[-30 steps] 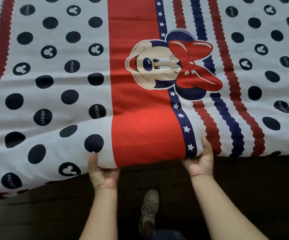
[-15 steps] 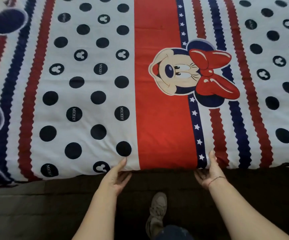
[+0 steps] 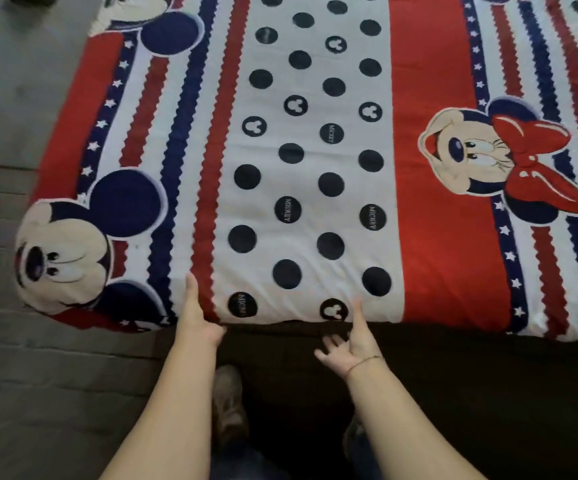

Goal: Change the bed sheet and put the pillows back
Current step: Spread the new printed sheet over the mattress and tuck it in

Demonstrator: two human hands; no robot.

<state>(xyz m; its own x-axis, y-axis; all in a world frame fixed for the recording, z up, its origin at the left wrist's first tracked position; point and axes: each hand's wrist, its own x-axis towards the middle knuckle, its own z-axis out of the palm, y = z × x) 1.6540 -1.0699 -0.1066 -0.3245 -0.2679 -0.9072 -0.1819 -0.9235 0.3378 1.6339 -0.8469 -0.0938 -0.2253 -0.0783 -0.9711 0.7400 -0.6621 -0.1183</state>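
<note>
Watching the head cam feed here. The sheet (image 3: 315, 98) is spread flat over the bed and fills pretty much everything from 9 through 12 to 3 o'clock: white with dark dots down the middle, red and navy zigzag stripes on either side, and a big red band right of centre. There's a Mickey face (image 3: 62, 258) printed at 9 o'clock near the sheet's left corner and a Minnie face (image 3: 471, 157) with a red bow at about 2 o'clock. The near edge runs across the lower part of the view, and both hands are on it. The left hand (image 3: 198, 323), at 7 o'clock, has its thumb lying up on top, right beside a red zigzag stripe, and its fingers go under the edge, so it's pinching the sheet there. The right hand (image 3: 356, 344), at 5 o'clock, is loose and spread wide, holding nothing, with just one fingertip touching the edge next to a dot with mouse ears. It has a thin bracelet (image 3: 365, 361) round the wrist. Below the edge from 4 to 6 o'clock is the dark base (image 3: 471, 382). There's a shoe (image 3: 228, 396) at 6 o'clock between the forearms, and grey floor (image 3: 38, 393) from 7 up to 10 o'clock.
</note>
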